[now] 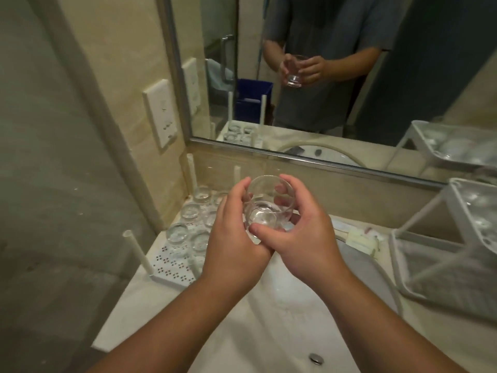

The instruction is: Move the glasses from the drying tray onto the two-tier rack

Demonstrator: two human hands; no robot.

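both hands share one clear tumbler (pixel 265 203) above the sink basin (pixel 282 305), mouth tilted toward the mirror (pixel 336 76). left hand (pixel 234 232) grip curls round its left wall; right hand (pixel 306 232) grip wraps base and right side. remaining glasses (pixel 188 219) stand inverted on the drying tray (pixel 172 267), desk's left edge. two-tier rack (pixel 443 254) at right edge, upper tier holding glasses.
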